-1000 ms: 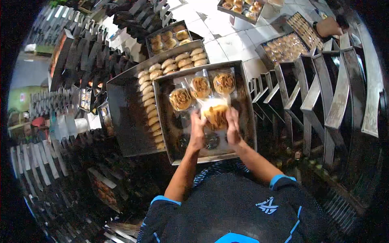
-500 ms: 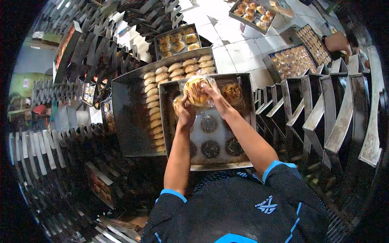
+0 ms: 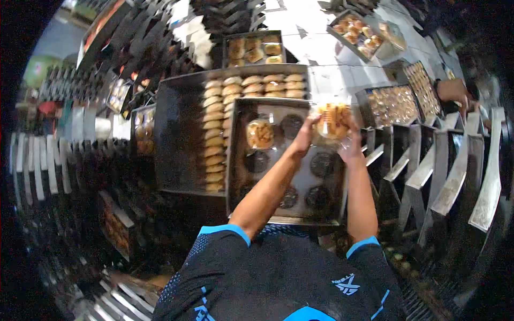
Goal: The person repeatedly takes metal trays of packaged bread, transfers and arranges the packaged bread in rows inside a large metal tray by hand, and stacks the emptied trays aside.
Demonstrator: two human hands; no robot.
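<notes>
A wrapped bun [image 3: 333, 122] with brown streaks on top is between my two hands, over the far right corner of a metal tray [image 3: 286, 220]. My left hand [image 3: 305, 138] closes on its left side, and my right hand [image 3: 350, 143] grips its right side, slightly blurred. Whether a second bun lies beneath it is hidden. Another wrapped bun [image 3: 260, 134] sits in the tray's far left corner. Several dark round marks show on the tray bottom. Beyond and left of the tray is a large dark box [image 3: 184, 134] with rows of golden buns [image 3: 214, 144].
Stacked metal trays [image 3: 455, 176] crowd the right side, with more stacks [image 3: 59, 166] at left. Trays of buns [image 3: 393, 104] lie on the tiled floor ahead, and another bun tray [image 3: 254, 49] stands behind the box. Another person's arm [image 3: 452, 91] shows at far right.
Both hands have shifted from the tray's far middle to its far right corner with the bun. A dark round mark now shows at the far middle. The view has also shifted.
</notes>
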